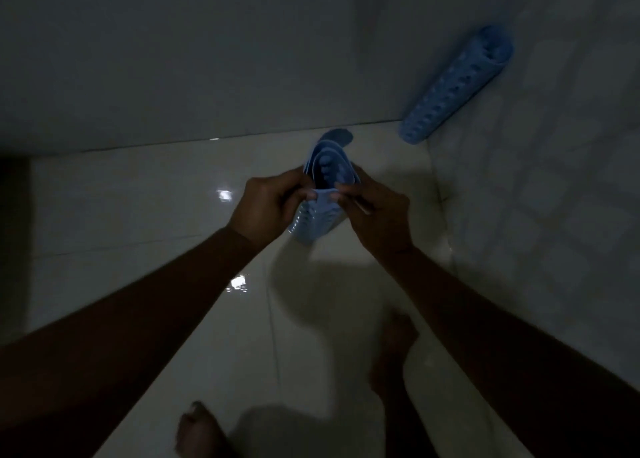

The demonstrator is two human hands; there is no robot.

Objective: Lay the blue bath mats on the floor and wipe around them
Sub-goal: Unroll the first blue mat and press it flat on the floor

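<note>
Rolled blue mat (320, 194) held upright above glossy tiled floor (138, 215), pinched at loose top edge by left hand (266, 204) and right hand (374, 211), fingers curled onto edge from both sides. Second rolled mat (457, 83) seen leaning in wall corner, beyond and right of held mat, untouched. Mat judged light, rubbery, floppy, perforated; likely to spring back curled. Free edge judged best hold for unrolling. Floor judged possibly slippery.

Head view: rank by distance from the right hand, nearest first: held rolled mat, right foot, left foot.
1. held rolled mat: centre, gripped by the right hand itself.
2. right foot: on the floor below the hand, right side.
3. left foot: bottom edge, left of centre.
</note>
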